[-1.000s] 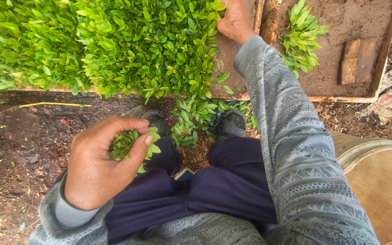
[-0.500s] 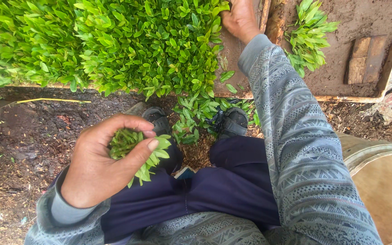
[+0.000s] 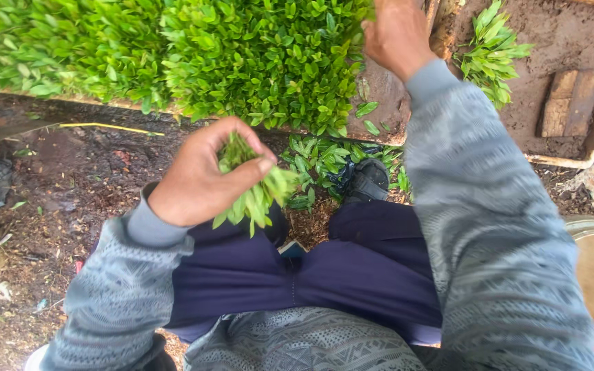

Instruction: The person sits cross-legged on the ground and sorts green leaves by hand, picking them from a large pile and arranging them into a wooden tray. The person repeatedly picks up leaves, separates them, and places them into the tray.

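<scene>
Head view: left hand (image 3: 201, 175) is clenching a bunch of green cuttings (image 3: 256, 189), thumb and fingers wrapping around the stems, leaves sticking out downward and to the right. Cuttings are short, bright green, small pointed glossy leaves, packed tight in the fist. Bunch is hanging above the dark blue trousers (image 3: 311, 268), in front of the person's lap. Right hand (image 3: 397, 34) is reaching up to the edge of the leafy bed, fingers bent at the leaves; cannot tell whether they are grasping anything, fingertips are hidden at the frame top. Both arms are wearing grey patterned sleeves (image 3: 489, 206).

Wooden-edged planting tray (image 3: 386, 103) is running across the top, filled with dense rows of the same green cuttings (image 3: 173, 55). Second tray (image 3: 572, 158) on the right is holding bare brown soil, one small clump of cuttings (image 3: 493, 51) standing in it, and a wooden block (image 3: 568, 103) lying on the soil. More loose cuttings (image 3: 324, 158) are lying on the ground beside a black shoe (image 3: 369, 180).
</scene>
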`<state>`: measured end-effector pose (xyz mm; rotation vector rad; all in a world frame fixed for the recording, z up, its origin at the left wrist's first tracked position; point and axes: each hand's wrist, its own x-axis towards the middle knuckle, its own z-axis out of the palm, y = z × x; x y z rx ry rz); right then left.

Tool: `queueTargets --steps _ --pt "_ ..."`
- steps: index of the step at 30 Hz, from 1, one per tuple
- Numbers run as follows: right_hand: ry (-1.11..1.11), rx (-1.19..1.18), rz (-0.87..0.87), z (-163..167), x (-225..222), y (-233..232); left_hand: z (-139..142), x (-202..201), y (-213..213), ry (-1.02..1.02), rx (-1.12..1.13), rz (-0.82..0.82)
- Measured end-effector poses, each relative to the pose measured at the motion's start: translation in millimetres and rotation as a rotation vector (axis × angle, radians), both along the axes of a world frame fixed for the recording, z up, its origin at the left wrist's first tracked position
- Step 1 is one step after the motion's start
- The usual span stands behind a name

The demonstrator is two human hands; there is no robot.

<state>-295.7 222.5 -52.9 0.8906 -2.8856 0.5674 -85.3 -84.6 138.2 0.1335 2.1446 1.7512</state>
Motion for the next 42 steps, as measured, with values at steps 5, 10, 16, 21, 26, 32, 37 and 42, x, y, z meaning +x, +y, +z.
queueTargets --steps 5,10,16,21,26,32,37,42 --pt "0.262 -0.365 0.438 145 94 -43 2 5 -4 -0.116 0.095 0.079" --pt "0.436 -0.292 0.870 214 136 -76 1 13 -8 -0.107 0.147 0.133" --pt "0.416 -0.343 0.821 199 160 -76 7 27 -14 -0.267 0.160 0.086" --pt "0.368 -0.321 0.815 189 167 -69 0 26 -1 -0.162 0.015 -0.065" --pt "0.360 -0.294 0.787 169 163 -51 -6 24 6 -0.156 -0.095 -0.028" --pt "0.140 -0.332 0.374 77 124 -12 1 20 5 -0.270 0.139 0.200" --pt "-0.540 -0.806 -0.337 -16 46 34 12 17 5 -0.258 0.104 0.220" --pt "-0.404 -0.756 -0.330 -74 15 30 13 7 12 -0.218 0.037 0.177"
